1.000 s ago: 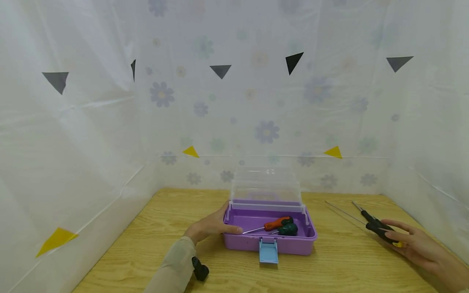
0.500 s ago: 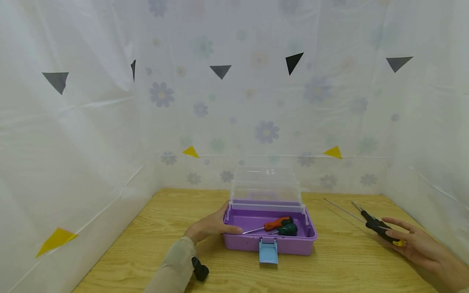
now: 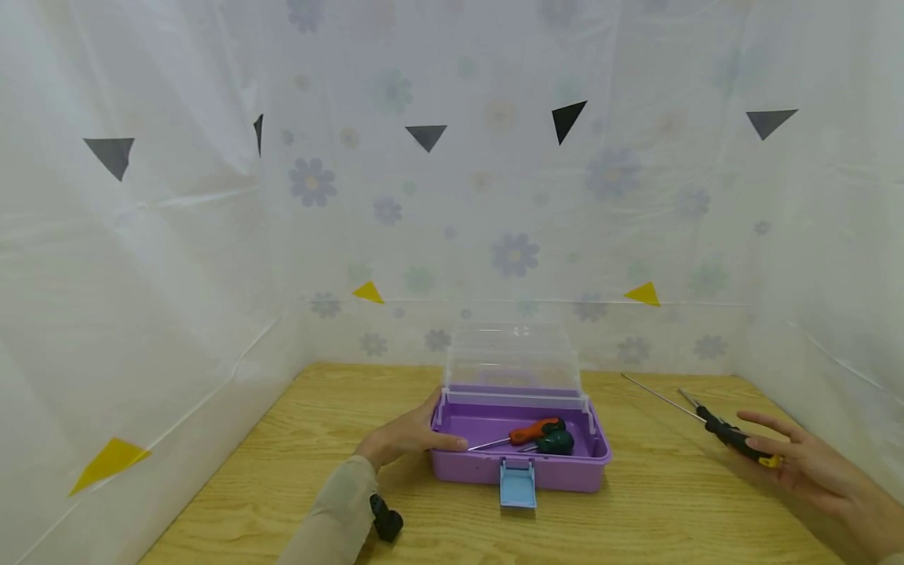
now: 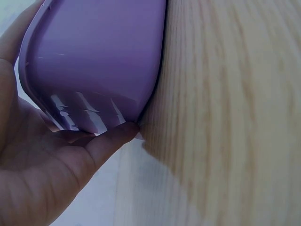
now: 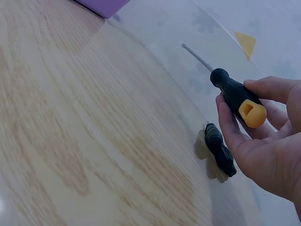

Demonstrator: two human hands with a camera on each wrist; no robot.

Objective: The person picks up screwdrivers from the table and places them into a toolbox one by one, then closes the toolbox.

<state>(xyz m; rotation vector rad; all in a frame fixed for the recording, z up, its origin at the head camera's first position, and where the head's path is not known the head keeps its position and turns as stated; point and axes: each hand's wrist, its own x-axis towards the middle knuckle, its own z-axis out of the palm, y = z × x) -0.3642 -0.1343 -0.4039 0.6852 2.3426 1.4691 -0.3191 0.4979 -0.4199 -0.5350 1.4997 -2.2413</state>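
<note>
My left hand (image 3: 410, 439) grips the left side of a purple toolbox (image 3: 466, 469), its thumb over the front rim. In the left wrist view, fingers reach around the purple wall down to the tabletop. Inside the box lie an orange-handled screwdriver (image 3: 530, 431) and a green stubby-handled one (image 3: 555, 442). Over at the right, my right hand (image 3: 819, 467) pinches a long screwdriver (image 5: 235, 94) by its black handle with a yellow end. Its shaft points away and leftward, above the table. Beyond it lies another black-handled tool (image 5: 218, 148), partly hidden in the head view.
The toolbox's clear lid (image 3: 512, 357) stands raised at the back, and a light blue latch (image 3: 518, 486) hangs down in front. Beneath everything is a wood-grain table (image 3: 657, 502). White flowered sheeting (image 3: 452, 204) encloses its back and sides.
The right hand has raised the screwdriver slightly, its tip shifting up and a little left in the head view. The left hand and the toolbox have stayed in place.
</note>
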